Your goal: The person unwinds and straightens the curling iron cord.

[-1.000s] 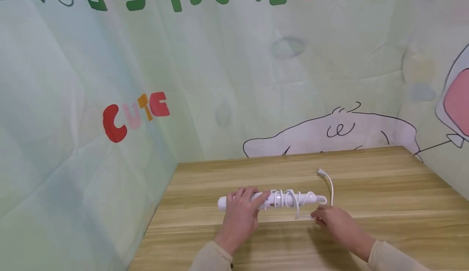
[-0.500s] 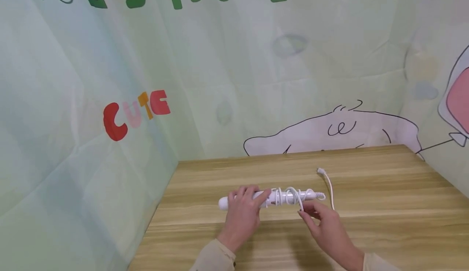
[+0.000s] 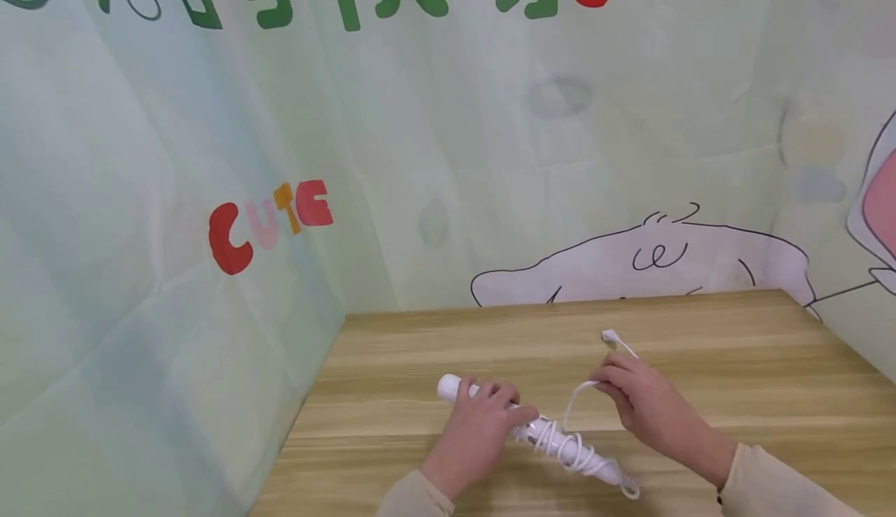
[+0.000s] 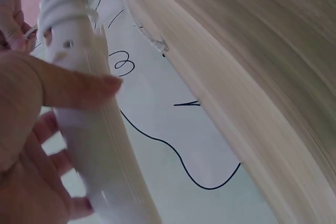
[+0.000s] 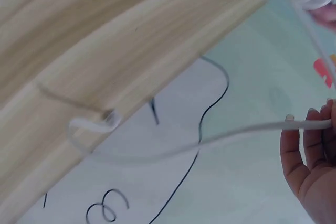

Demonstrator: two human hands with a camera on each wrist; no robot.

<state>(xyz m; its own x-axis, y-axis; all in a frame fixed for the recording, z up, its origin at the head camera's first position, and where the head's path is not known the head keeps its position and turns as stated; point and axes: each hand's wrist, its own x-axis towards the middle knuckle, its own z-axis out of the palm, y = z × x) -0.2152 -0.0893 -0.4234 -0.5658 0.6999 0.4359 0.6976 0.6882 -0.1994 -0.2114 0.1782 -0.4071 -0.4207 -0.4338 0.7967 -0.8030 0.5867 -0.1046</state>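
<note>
Head view; right hand (image 3: 647, 404) pinches cord (image 3: 583, 386)

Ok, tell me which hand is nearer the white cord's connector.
The right hand: pinching the cord, close on the near side of the connector. The left hand, gripping the white rod, is farther off to its left.

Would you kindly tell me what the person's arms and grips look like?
The left sleeve and right sleeve are plain, cream-coloured and wrist-length. The left grip and right grip are bare, with no gloves. A small dark item shows by the right sleeve's edge, too small to identify.
</note>
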